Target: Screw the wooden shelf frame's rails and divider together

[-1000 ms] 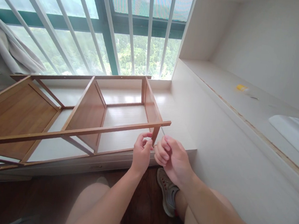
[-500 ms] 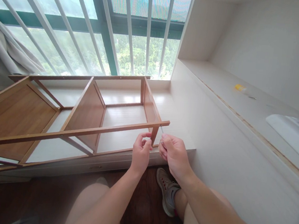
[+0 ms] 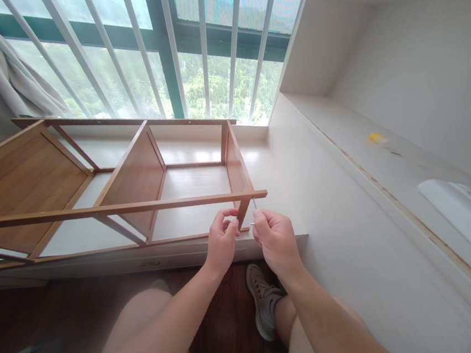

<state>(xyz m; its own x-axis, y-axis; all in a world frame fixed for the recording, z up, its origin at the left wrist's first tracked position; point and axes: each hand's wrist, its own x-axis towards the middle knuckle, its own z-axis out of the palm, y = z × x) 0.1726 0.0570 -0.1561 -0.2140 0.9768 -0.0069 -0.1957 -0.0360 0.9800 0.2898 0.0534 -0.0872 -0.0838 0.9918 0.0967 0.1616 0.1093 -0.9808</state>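
A bamboo shelf frame (image 3: 135, 178) lies on its side on the white window ledge (image 3: 275, 191). My left hand (image 3: 221, 240) pinches something small I cannot make out against the short upright post (image 3: 242, 212) at the frame's near right corner. My right hand (image 3: 276, 240) is closed on a thin metal tool (image 3: 254, 203), perhaps a hex key, whose tip meets the post just under the top rail. Both hands sit close together, one on each side of the post.
A barred window runs behind the frame, with a curtain (image 3: 7, 82) at the left. A raised white counter (image 3: 385, 174) at the right holds a small yellow item (image 3: 377, 138) and a white object (image 3: 457, 211). My knees and a grey shoe (image 3: 263, 301) are over the dark floor.
My right hand has moved up and left to the post, bringing the thin metal tool against it. My left hand has stayed pinched at the post.
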